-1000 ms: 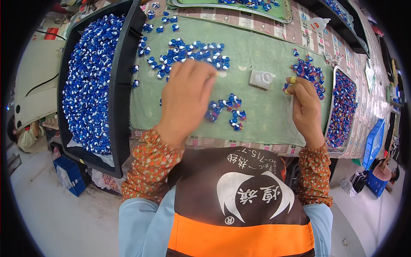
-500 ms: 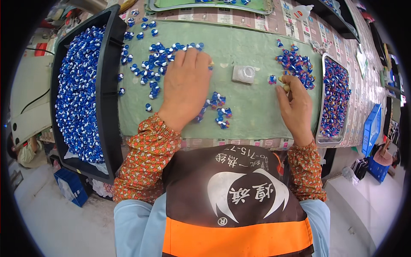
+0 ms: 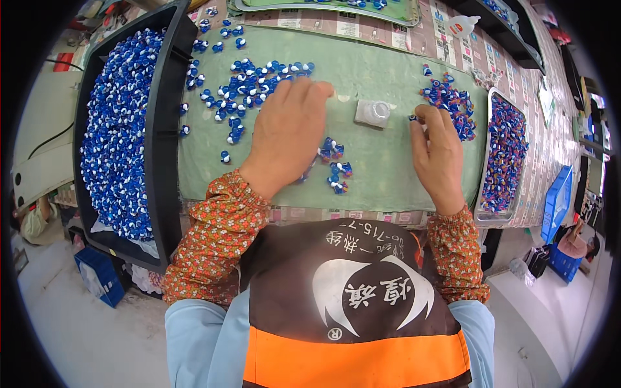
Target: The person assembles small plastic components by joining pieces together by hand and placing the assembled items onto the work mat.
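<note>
My left hand (image 3: pixel 288 136) is palm down over the green mat (image 3: pixel 381 168), its fingers curled together just right of a scatter of small blue-and-white beaded pieces (image 3: pixel 249 84). Whatever lies under its fingertips is hidden. A few blue pieces with reddish parts (image 3: pixel 337 178) rest beside that wrist. At the right, my right hand (image 3: pixel 440 152) pinches a small blue beaded piece (image 3: pixel 413 118) between thumb and fingertips. Just beyond it is a pile of blue-and-red pieces (image 3: pixel 449 97). Between the hands sits a small whitish block with a round clear top (image 3: pixel 373 114).
A deep black bin (image 3: pixel 169 129) full of blue-and-white pieces stands at the left. At the right is a metal tray (image 3: pixel 482 187) of blue-and-red pieces. Another tray (image 3: pixel 336 6) lies at the far edge, near a white plastic bottle (image 3: pixel 462 26).
My right hand has shifted left, and its fingertips have closed on the small piece that lay beside them. My left hand stays near the same pieces, its fingers slightly shifted.
</note>
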### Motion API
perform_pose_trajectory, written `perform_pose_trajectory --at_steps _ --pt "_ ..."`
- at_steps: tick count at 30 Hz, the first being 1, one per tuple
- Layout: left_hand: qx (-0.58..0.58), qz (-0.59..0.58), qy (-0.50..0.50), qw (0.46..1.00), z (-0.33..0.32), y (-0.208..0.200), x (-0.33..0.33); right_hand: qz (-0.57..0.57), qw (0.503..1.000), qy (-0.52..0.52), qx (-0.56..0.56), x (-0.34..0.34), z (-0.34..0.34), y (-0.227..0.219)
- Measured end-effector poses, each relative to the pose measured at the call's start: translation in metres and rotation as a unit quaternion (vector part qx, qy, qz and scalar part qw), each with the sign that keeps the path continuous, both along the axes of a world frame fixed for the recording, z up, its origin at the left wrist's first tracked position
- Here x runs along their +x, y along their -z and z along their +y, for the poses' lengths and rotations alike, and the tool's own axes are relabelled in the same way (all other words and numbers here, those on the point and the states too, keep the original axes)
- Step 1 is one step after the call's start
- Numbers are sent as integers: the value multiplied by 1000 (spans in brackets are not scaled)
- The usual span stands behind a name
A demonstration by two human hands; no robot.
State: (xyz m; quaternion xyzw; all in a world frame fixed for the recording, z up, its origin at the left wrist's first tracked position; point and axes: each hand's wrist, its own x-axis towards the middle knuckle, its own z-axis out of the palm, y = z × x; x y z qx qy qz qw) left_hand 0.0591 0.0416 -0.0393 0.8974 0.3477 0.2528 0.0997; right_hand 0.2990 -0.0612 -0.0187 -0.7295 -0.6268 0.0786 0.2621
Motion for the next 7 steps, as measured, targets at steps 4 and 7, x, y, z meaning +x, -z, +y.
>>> perform_pose_trajectory --at_steps 4,7 --pt "-218 -127 -20 967 -3 -13 -15 163 985 -45 -23 6 0 -18" --pt "-516 -259 -10 817 -6 -18 -30 126 989 -79 2 0 6 -29"
